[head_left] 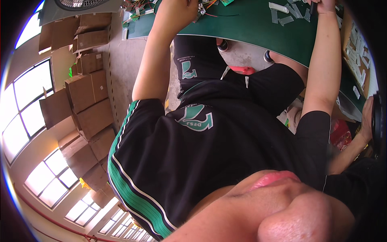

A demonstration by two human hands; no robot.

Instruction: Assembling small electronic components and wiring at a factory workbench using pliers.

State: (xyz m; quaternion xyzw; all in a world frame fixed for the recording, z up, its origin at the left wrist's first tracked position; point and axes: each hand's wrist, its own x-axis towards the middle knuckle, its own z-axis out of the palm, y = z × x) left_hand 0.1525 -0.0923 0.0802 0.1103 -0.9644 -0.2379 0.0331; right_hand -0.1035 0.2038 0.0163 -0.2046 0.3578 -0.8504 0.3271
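Observation:
My left hand is at the top edge over the green tabletop, its fingers curled and partly cut off by the frame. What it grips, if anything, I cannot make out. Beside its fingers lie thin coloured wires and a small green circuit board. At the upper right, my right hand is closed around a black stick-like tool, whose far end is out of view. Several translucent plastic strips lie on the table just left of that hand.
More circuit boards and wires are heaped at the table's left corner. A fan stands beyond it, near stacked cardboard boxes. On the right are a box of pale pieces and another person's forearm. A red object lies below the table.

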